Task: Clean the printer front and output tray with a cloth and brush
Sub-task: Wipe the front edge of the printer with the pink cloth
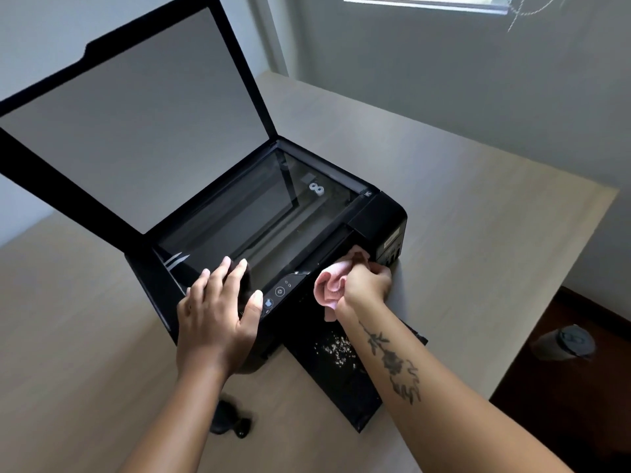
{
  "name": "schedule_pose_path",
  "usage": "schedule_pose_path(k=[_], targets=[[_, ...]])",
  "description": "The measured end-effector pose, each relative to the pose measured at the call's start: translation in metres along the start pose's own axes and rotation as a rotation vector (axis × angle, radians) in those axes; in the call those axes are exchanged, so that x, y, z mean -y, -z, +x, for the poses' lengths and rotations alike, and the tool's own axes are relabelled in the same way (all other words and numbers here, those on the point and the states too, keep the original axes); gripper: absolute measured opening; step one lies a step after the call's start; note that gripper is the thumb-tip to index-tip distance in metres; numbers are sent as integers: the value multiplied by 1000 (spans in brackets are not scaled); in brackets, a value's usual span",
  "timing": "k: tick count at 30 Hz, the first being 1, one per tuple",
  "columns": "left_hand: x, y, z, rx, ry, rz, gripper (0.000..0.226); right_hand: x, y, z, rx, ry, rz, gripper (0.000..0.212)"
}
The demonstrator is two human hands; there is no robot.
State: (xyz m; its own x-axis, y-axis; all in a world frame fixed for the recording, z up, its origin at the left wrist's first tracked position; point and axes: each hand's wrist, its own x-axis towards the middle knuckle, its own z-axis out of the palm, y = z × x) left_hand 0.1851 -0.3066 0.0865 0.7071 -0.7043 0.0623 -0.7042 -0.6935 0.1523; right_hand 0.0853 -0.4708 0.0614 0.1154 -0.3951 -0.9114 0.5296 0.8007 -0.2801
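A black printer (382,213) stands on a wooden table with its scanner lid (136,124) raised. My right hand (367,285) grips a bunched pink cloth (329,286) and presses it against the printer's front, just right of the control panel (280,291). My left hand (218,302) lies flat with fingers spread on the printer's front left corner, partly over the scanner glass. The black output tray (345,380) sticks out toward me below my right forearm and carries a patch of white crumbs (336,349). A small black object (228,419), perhaps the brush, lies on the table under my left forearm.
The wooden table (478,233) ends at a right edge close to the printer. Beyond it on the dark floor stands a dark cylindrical container (563,343). A grey wall and a window lie behind.
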Motion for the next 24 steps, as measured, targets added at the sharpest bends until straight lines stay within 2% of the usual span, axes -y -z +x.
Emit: schedule_pose_path(k=[1, 3, 5, 7, 10, 12, 14, 17, 21, 22, 24], targets=[[0, 0, 1, -1, -3, -1, 70, 3, 2, -3, 8, -60, 0, 25], [0, 0, 0, 5, -6, 4, 70, 6, 7, -12, 10, -155, 21, 24], [0, 0, 0, 8, -1, 9, 70, 5, 10, -17, 10, 60, -126, 15], [-1, 0, 1, 8, 1, 9, 71, -2, 10, -9, 7, 271, -156, 9], [-1, 1, 1, 13, -2, 11, 71, -6, 7, 0, -4, 351, -242, 17], [-2, 1, 0, 12, -2, 13, 72, -3, 10, -4, 15, 416, -336, 11], [-3, 2, 0, 9, -3, 13, 73, -2, 22, -10, 93, 583, -444, 3], [-3, 3, 1, 12, -6, 16, 72, 13, 55, -16, 318, 985, -684, 9], [-2, 2, 3, 3, -11, 27, 73, 69, 78, 7, 734, 1903, -1397, 1], [-1, 2, 3, 2, -10, 30, 73, 82, 73, 14, 811, 2094, -1569, 7], [-1, 0, 3, 0, -3, 31, 73, 102, 57, 33, 821, 2457, -1857, 21]])
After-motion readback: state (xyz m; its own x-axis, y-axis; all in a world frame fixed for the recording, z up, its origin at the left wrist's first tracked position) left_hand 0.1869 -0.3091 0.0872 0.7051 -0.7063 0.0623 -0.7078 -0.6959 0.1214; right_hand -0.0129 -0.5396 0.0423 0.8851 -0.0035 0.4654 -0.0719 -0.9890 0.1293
